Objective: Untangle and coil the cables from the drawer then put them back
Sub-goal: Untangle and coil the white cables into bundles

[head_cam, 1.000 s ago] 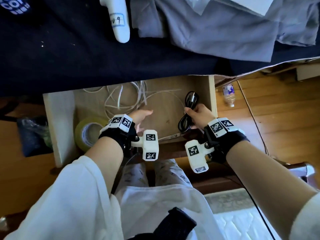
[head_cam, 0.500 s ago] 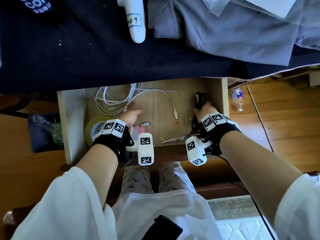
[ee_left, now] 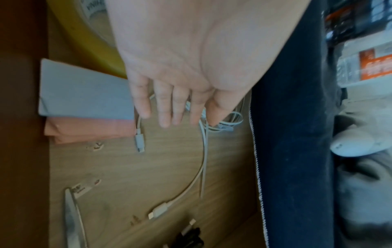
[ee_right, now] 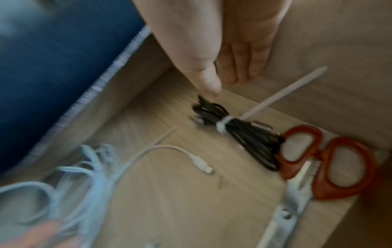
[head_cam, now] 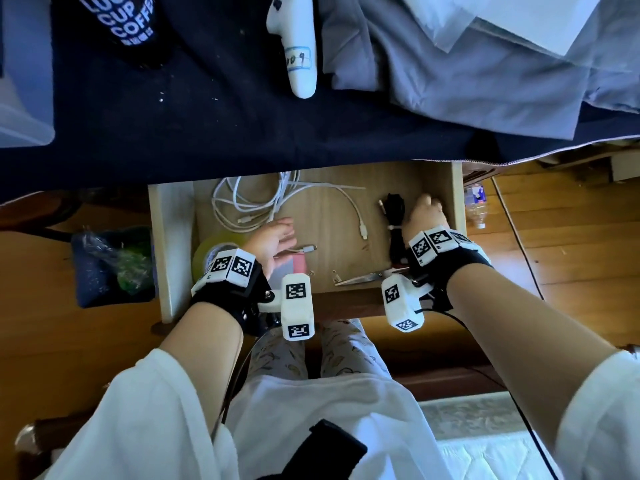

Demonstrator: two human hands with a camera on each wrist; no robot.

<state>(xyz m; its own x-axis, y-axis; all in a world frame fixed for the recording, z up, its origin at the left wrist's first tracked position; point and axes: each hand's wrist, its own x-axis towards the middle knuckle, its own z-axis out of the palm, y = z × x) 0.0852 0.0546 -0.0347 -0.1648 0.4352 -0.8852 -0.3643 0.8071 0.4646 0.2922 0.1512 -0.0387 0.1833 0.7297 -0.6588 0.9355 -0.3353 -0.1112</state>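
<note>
— Two hands reach into an open wooden drawer [head_cam: 456, 199] under a desk draped in dark blue cloth [head_cam: 242, 133]. What is each hand doing?

— Left hand [head_cam: 277, 237] hovers palm down with its fingers [ee_left: 163, 107] straight and close together, holding nothing. It sits just above the near edge of a loose tangle of white cables [head_cam: 252, 202] spread across the back left of the drawer. One white plug [ee_left: 140, 141] lies just beyond the fingertips.

— And the right?

— Right hand [head_cam: 424, 216] is at the drawer's right wall, fingers extended and relaxed, gripping nothing. Its thumb tip is at the far end of a black cable bundle [ee_right: 239, 132]; whether it touches is unclear through the blur.

— Where exactly is that bundle?

— On the drawer floor along the right side — already coiled, and cinched in the middle by a white zip tie [ee_right: 224, 124] whose tail sticks up at an angle.

— Anything else in the drawer?

— Scissors with red handles [ee_right: 331, 161] lie beside the bundle's near end. A roll of yellow tape [head_cam: 207, 251] sits at the front left, with a grey pad [ee_left: 84, 90] stacked on a pink one [ee_left: 91, 129] next to it.
</note>
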